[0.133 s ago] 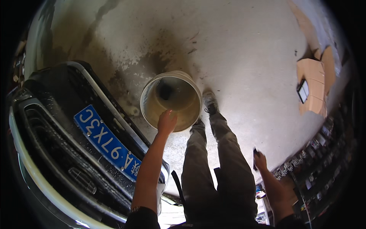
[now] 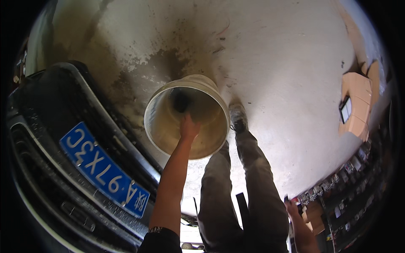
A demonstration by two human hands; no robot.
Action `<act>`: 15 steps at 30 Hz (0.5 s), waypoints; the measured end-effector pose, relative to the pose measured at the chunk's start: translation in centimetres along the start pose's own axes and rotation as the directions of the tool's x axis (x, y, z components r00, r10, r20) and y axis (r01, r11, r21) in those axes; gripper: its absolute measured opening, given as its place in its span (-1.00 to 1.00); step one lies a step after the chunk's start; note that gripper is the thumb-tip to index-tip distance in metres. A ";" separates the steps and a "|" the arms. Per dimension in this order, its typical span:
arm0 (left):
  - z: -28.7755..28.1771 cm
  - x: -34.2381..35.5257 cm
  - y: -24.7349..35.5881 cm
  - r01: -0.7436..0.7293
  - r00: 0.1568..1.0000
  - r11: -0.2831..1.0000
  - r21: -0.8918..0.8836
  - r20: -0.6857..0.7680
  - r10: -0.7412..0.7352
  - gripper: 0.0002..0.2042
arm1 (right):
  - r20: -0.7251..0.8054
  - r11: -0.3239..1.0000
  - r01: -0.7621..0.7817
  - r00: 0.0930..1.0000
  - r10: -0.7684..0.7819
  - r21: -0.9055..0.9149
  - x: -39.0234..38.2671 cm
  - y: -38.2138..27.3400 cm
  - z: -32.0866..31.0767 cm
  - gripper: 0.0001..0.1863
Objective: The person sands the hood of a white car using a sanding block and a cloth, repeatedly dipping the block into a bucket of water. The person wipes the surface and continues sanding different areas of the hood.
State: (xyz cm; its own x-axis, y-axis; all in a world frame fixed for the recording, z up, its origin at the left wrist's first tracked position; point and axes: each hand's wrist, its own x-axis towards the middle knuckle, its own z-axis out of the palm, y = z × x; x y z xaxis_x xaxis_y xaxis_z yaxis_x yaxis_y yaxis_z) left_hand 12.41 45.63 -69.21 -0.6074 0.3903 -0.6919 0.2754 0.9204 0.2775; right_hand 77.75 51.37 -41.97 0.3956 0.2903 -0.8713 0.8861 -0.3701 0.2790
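My left hand (image 2: pixel 190 128) reaches down inside a large pale round bucket (image 2: pixel 152 139) standing on the floor before my feet. Its fingers are a little apart, with nothing visible in them. Just beyond the fingertips a dark lump (image 2: pixel 181 101) lies at the bucket's bottom; its kind is unclear in the shadow. Low on the right, beside my leg, my right hand (image 2: pixel 292 209) is closed around a slim dark object (image 2: pixel 286 197), mostly hidden and too small to name.
A black car's front bumper with a blue licence plate (image 2: pixel 104 168) stands close on the left. Wet patches (image 2: pixel 164 63) darken the floor beyond the bucket. Flattened cardboard (image 2: pixel 356 101) bearing a black-framed panel (image 2: pixel 345 110) lies on the right. Crowded shelves (image 2: pixel 350 198) stand at lower right.
My left hand has gone deeper into the bucket, toward the dark lump. The bucket appears larger and nearer. My right hand has dropped lower and closer to my leg.
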 end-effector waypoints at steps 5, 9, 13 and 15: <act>7.4 11.6 -4.8 -0.026 0.979 0.990 0.142 -0.197 0.054 -0.14 | 0.046 0.970 -0.234 0.972 0.231 0.066 1.0 5.0 1.9 -0.62; 9.4 12.4 -6.0 0.140 0.969 0.977 -0.159 0.227 -0.102 -0.26 | -0.002 0.979 -0.179 0.984 0.180 0.095 1.8 1.2 -2.2 -0.60; 6.1 3.5 -2.7 0.169 0.984 0.821 -0.545 0.136 -0.112 -0.54 | -0.123 0.984 0.053 0.992 -0.031 0.173 2.8 -4.2 -6.0 -0.59; 1.4 -3.2 -0.2 0.178 0.983 0.882 -0.436 0.044 -0.176 -0.56 | -0.011 0.958 0.085 0.996 -0.085 0.272 3.3 -7.4 -7.8 -0.51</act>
State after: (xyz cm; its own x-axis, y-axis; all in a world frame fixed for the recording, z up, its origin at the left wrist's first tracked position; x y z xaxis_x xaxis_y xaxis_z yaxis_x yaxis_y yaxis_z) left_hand 15.32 44.14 -67.97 -0.6129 0.2205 -0.7588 -0.1899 0.8911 0.4122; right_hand 74.42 61.96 -43.70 0.3213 0.3309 -0.8873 0.8173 -0.5701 0.0833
